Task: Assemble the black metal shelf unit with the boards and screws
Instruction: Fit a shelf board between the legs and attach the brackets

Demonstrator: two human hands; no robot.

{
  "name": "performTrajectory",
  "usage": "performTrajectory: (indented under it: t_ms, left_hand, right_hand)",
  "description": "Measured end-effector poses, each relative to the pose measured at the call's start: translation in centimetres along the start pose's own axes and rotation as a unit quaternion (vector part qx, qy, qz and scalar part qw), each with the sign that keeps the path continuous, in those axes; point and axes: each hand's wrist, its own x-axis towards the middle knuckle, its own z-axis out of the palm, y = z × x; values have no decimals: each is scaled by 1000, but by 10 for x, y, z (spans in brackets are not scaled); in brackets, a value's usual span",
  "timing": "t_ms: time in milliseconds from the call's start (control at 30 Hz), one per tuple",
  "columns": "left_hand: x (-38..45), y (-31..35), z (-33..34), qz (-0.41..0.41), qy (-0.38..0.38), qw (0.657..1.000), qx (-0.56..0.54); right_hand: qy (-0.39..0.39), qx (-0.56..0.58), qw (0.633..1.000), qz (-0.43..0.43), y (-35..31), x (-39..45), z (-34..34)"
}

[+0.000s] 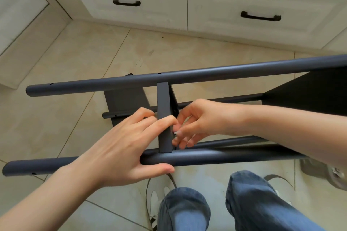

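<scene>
Both hands work the frame: left hand grips board, right hand pinches screw.

head view, steeply downward, close

A crossbar spans two tubes — near tube before, cabinet drawers behind.

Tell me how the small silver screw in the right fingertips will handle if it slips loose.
The screw looks tiny and smooth, pinched by the right hand beside the black crossbar, so it is probably easy to fumble. If dropped, it would likely bounce and roll on the hard tiled floor. It seems rigid and light.
</scene>
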Motion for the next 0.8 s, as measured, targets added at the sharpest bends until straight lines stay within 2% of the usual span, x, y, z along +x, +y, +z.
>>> performTrajectory:
  t_ms: [167, 333, 800]
  left_hand:
    - [1, 1, -1, 3, 2, 1000, -7]
    - [1, 2, -1, 3, 12, 1000, -5]
    - [3, 3, -2, -2, 6, 1000, -19]
  right_hand:
    - [-12, 35, 998, 43, 1, 7, 9]
    - [-71, 85, 991, 78, 2, 13, 13]
    - [-140, 77, 976, 147, 4, 22, 6]
